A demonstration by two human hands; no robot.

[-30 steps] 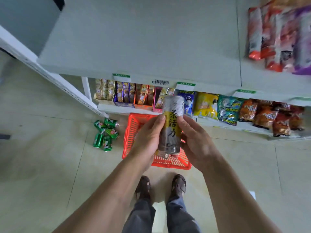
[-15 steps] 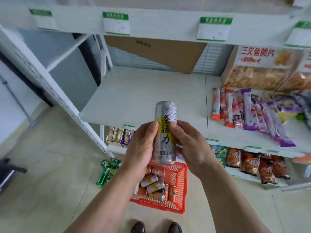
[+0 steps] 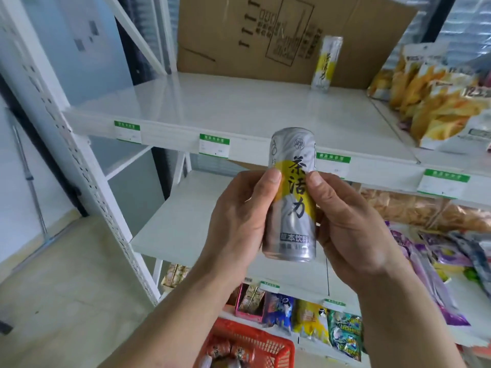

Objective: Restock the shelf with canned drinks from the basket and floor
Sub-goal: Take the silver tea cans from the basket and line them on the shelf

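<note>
I hold a tall silver and yellow can (image 3: 292, 197) upright in front of the shelves. My left hand (image 3: 239, 216) grips its left side and my right hand (image 3: 348, 221) grips its right side, thumbs on the label. A second can of the same kind (image 3: 326, 62) stands at the back of the upper white shelf (image 3: 212, 112), against a cardboard box. The red basket (image 3: 276, 346) sits on the floor at the bottom of the view, with several brown cans (image 3: 228, 351) in it.
A cardboard box (image 3: 287, 35) stands at the back of the upper shelf. Yellow snack bags (image 3: 435, 102) fill its right part. Purple packets (image 3: 435, 261) lie on the middle shelf at right, and colourful snack packs (image 3: 313, 320) line the lower shelf. A white upright (image 3: 87, 166) frames the left side.
My head has tilted up, so the upper shelf and its can have come into view. Both hands lifted the can from above the basket to shelf height.
</note>
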